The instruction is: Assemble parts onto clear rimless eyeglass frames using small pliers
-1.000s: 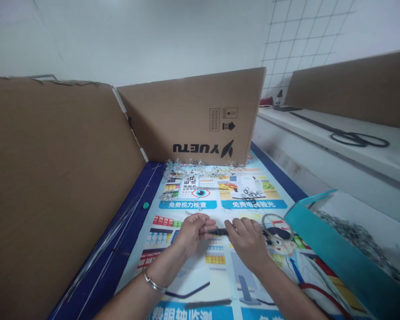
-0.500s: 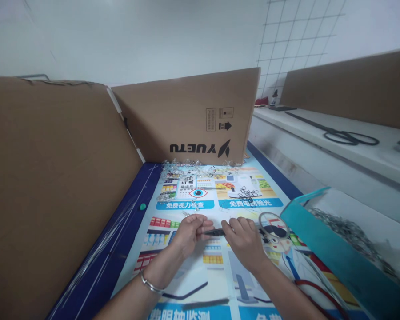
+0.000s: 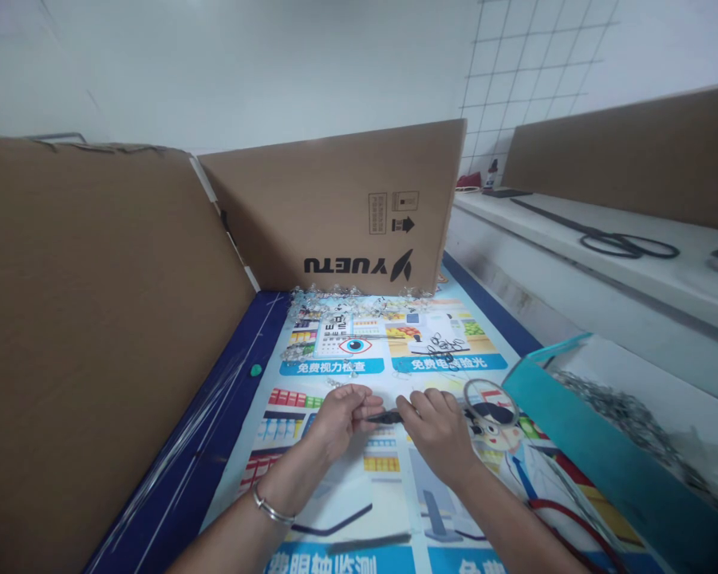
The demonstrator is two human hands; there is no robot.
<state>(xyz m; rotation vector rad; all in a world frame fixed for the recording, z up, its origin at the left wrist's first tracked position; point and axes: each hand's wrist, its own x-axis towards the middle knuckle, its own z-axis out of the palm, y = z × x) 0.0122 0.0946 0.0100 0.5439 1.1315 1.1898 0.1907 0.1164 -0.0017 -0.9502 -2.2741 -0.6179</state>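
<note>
In the middle of the printed mat, my right hand (image 3: 436,430) is closed around dark pointed-nose pliers (image 3: 388,417), the jaws aimed left and the handles hidden in my palm. My left hand (image 3: 344,418) meets the plier tip, its thumb and forefinger pinched together. Whatever sits between those fingers is too small to make out. A ring-shaped coil of wire (image 3: 491,401) lies just right of my right hand. Beyond both hands rests a small heap of dark wire loops (image 3: 447,347).
Clear bead-like pieces (image 3: 335,301) are scattered along a standing cardboard panel (image 3: 335,207). On the right sits a teal box (image 3: 598,446) of metal pieces. Scissors (image 3: 622,243) lie on the white ledge. A curved red object (image 3: 568,518) is by my right forearm. Long wires (image 3: 179,446) line the left edge.
Both hands and the pliers keep almost the same position. The view has shifted very slightly; nothing is visibly taken up or let go.
</note>
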